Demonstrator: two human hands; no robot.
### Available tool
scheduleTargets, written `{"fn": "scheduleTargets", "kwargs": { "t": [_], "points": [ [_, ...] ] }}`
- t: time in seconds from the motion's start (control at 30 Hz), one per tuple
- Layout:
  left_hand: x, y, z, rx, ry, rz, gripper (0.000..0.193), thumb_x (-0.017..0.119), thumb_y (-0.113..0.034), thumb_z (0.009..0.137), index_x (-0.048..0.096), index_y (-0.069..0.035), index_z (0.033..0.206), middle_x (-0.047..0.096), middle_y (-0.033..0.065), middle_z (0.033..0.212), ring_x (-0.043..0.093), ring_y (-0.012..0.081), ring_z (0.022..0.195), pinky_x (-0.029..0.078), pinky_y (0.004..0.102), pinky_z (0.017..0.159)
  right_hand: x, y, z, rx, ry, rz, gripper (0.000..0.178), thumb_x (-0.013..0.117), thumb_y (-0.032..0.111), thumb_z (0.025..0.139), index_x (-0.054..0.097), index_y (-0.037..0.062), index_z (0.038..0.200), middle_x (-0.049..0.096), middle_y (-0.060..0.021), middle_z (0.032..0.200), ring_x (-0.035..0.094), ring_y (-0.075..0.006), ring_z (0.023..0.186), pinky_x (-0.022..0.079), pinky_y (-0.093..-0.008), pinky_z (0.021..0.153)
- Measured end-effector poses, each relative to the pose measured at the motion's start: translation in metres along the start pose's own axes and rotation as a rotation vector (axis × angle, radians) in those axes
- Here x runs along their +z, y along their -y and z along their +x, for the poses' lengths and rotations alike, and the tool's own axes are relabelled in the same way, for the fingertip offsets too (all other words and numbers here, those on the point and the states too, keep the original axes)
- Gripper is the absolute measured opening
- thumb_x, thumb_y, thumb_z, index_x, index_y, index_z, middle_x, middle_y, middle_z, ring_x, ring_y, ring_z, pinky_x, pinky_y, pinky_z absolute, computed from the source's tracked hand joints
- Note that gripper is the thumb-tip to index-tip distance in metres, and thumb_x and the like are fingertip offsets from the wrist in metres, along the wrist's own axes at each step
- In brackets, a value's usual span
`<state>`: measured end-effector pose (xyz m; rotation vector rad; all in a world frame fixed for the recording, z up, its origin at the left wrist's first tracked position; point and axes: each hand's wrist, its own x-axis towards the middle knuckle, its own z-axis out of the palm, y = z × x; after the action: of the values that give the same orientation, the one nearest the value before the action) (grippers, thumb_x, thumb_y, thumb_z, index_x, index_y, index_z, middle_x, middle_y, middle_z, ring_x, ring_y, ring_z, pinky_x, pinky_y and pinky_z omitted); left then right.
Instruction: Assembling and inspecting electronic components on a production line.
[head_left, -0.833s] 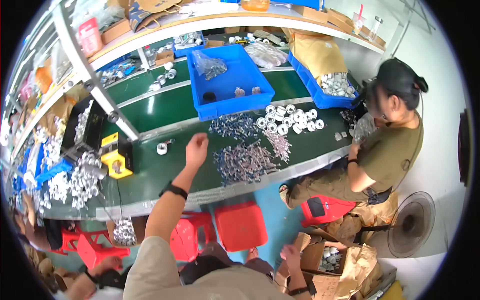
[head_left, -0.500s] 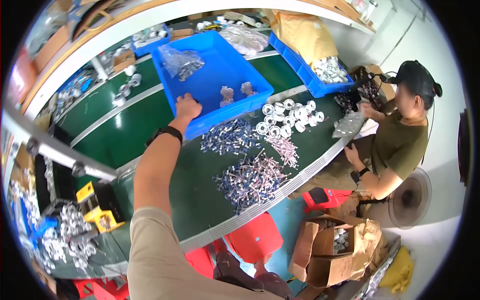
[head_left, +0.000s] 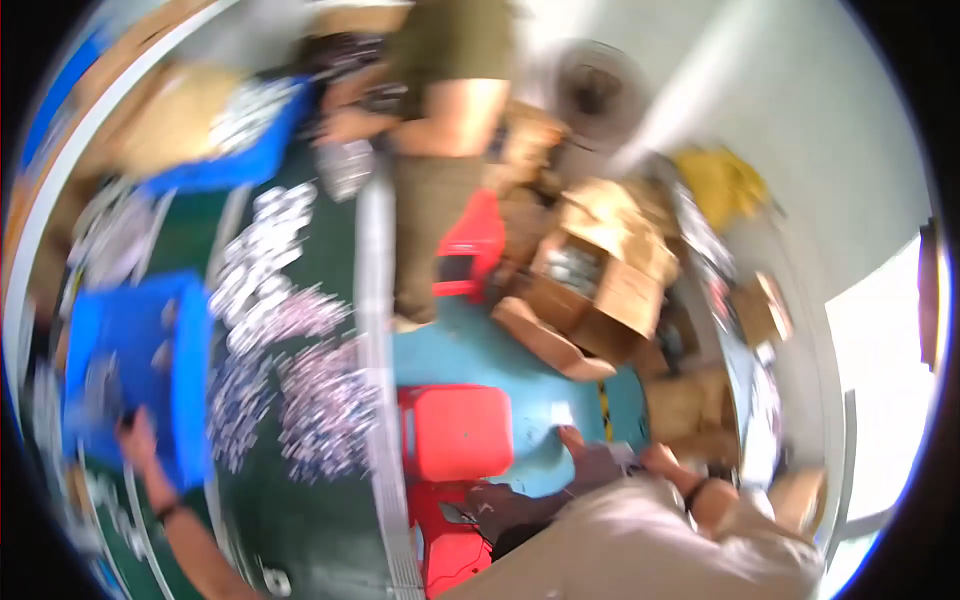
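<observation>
My left hand [head_left: 140, 442] reaches over the near side of a blue plastic tray [head_left: 190, 400], a dark band on its wrist. Motion smears the fingers, and I cannot make out whether they grip anything. A clear plastic bag [head_left: 100, 388] lies in the tray close by. On the right, my right hand [head_left: 660, 460], also with a dark wristband, is low beside my leg, its fingers blurred. Beside the tray, on the green work surface, lie piles of small blue-and-white wired parts [head_left: 325, 410], pink-white wired parts [head_left: 305, 312] and round white parts [head_left: 265, 255].
A co-worker [head_left: 450, 100] works at the far end, holding a clear bag [head_left: 345, 168]. Red stools [head_left: 462, 432] stand along the metal table edge [head_left: 378, 300]. Open cardboard boxes [head_left: 600, 290] and a yellow sack [head_left: 720, 185] are on the right. Another blue tray [head_left: 265, 160] holds white parts.
The view has swung to the right, so the tray and piles now lie at the left. My left hand remains at the tray. My right hand has come into view.
</observation>
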<state>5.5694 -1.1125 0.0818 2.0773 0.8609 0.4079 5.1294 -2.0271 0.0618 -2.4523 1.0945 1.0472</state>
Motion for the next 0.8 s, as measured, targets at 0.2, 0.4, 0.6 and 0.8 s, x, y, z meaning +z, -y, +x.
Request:
{"fn": "scheduleTargets", "kwargs": {
  "t": [0.2, 0.4, 0.6, 0.8],
  "points": [
    [-0.007, -0.131, -0.133, 0.151, 0.059, -0.471, 0.057, 0.061, -0.02, 0.087, 0.035, -0.002, 0.134, 0.043, 0.0222, 0.127, 0.053, 0.0368, 0.101, 0.057, 0.0427, 0.067, 0.015, -0.023, 0.045, 0.013, -0.059, 0.212, 0.031, 0.056, 0.035, 0.079, 0.071, 0.0137, 0.096, 0.068, -0.0123, 0.097, 0.065, -0.0305, 0.089, 0.051, -0.0385, 0.082],
    [0.101, -0.158, -0.357, -0.084, 0.592, -0.699, 0.049, 0.059, -0.02, 0.085, 0.044, -0.003, 0.128, 0.055, 0.0105, 0.117, 0.052, 0.0252, 0.102, 0.047, 0.0416, 0.082, -0.01, -0.066, 0.115, 0.035, 0.144, 0.461, 0.03, 0.056, 0.034, 0.079, 0.071, 0.0139, 0.095, 0.069, -0.0087, 0.092, 0.067, -0.0251, 0.084, 0.053, -0.0343, 0.075],
    [0.244, -0.229, -0.627, -0.357, 1.063, -0.889, 0.049, 0.045, -0.037, 0.091, 0.045, -0.001, 0.125, 0.054, 0.0154, 0.121, 0.055, 0.0353, 0.106, 0.048, 0.0492, 0.086, -0.049, -0.163, 0.22, 0.041, -0.075, 0.724, 0.025, 0.06, 0.028, 0.079, 0.07, 0.0081, 0.089, 0.067, -0.0038, 0.069, 0.065, -0.0132, 0.062, 0.054, -0.0283, 0.064],
    [0.335, -0.349, -0.805, -0.584, 1.466, -1.023, 0.068, 0.053, -0.038, 0.083, 0.031, -0.008, 0.14, 0.038, 0.017, 0.14, 0.037, 0.0493, 0.124, 0.036, 0.0605, 0.099, -0.125, -0.211, 0.261, 0.121, -0.12, 1.066, 0.019, 0.06, 0.019, 0.085, 0.064, 0.001, 0.086, 0.062, -0.0052, 0.065, 0.059, -0.0122, 0.057, 0.05, -0.0277, 0.055]
  ]
}}
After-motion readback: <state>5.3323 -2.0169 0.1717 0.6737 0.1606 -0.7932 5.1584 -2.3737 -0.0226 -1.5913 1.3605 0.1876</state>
